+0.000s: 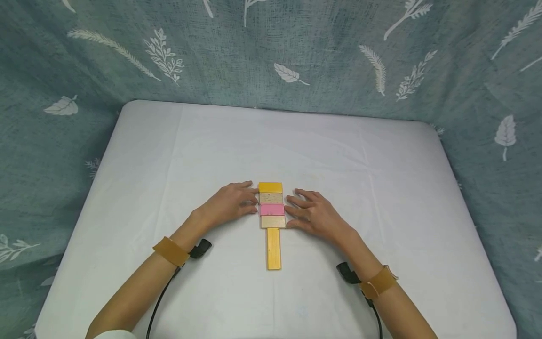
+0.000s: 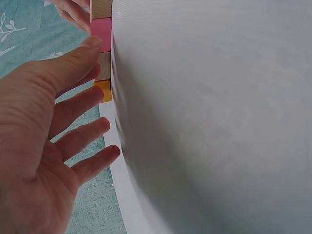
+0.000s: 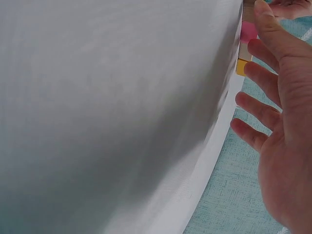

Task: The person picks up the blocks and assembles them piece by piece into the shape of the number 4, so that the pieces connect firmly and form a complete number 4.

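Several wooden blocks lie in a column on the table. From the far end come a yellow block (image 1: 270,187), a speckled plain block (image 1: 271,198), a pink block (image 1: 272,209) and a plain wooden block (image 1: 273,221), all crosswise. A longer yellow block (image 1: 274,249) runs lengthwise from the near end. My left hand (image 1: 230,202) lies along the column's left side, fingers extended, some fingertips at the block ends. On the opposite side, my right hand (image 1: 315,214) has its fingers spread, thumb near the lower plain block. Neither hand grips a block.
A white cloth covers the table (image 1: 271,146). Teal leaf-patterned fabric (image 1: 237,56) hangs behind it and at both sides. Each wrist wears a tan strap (image 1: 171,251) with a small black camera (image 1: 200,248) and a cable.
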Demonstrator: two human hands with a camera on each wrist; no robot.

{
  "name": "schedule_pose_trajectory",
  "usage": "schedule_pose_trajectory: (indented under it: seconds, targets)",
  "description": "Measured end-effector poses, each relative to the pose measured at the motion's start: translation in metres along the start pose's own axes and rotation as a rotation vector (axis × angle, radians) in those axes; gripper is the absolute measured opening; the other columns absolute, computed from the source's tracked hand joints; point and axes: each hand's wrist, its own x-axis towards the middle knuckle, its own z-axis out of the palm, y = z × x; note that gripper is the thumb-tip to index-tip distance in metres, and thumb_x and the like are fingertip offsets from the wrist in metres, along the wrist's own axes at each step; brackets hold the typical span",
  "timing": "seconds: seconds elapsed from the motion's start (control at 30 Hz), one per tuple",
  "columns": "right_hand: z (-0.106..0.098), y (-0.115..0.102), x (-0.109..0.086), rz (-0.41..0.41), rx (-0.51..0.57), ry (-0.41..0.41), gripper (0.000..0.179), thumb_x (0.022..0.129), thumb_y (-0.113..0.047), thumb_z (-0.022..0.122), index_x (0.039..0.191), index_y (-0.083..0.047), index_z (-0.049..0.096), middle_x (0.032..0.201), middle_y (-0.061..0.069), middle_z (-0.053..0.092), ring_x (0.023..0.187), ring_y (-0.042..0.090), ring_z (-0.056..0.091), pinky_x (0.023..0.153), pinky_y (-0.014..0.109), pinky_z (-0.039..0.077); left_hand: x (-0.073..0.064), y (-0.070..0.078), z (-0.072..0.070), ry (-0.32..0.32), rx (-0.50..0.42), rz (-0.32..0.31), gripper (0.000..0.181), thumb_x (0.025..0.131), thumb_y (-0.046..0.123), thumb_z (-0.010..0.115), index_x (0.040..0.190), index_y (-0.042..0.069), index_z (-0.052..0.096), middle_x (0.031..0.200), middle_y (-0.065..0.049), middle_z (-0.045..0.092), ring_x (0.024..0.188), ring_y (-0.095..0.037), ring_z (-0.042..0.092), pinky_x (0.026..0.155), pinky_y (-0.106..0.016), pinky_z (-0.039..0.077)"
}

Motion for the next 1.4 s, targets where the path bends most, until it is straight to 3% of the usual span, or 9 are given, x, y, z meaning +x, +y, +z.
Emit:
schedule_pose_trajectory:
  seconds: [0.43, 1.4]
  targets:
    - [0.0014, 0.0008, 0.0010, -0.014, -0.021, 0.004, 0.048, 0.073, -0.044, 0.072, 0.111, -0.015, 0.068, 0.119, 0.007, 0.061, 0.117, 0.031, 0.050, 0.093, 0.044, 0.039, -0.0019, 0.0045, 0.0013, 0.005, -0.015, 0.038, 0.021, 0.079, 0.030, 0.072, 0.092, 0.013, 0.072, 0.117, -0.006, 0.062, 0.119, -0.031, 0.048, 0.099, -0.043, 0.034]
    - [0.0018, -0.0005, 0.0018, 0.003, -0.037, -0.036, 0.047, 0.077, -0.042, 0.070, 0.115, -0.016, 0.066, 0.120, 0.005, 0.060, 0.118, 0.029, 0.050, 0.093, 0.043, 0.039, -0.0049, 0.0088, 0.0020, 0.000, 0.030, 0.021, 0.024, 0.080, 0.033, 0.071, 0.094, 0.013, 0.071, 0.112, -0.003, 0.065, 0.120, -0.026, 0.049, 0.098, -0.045, 0.035]
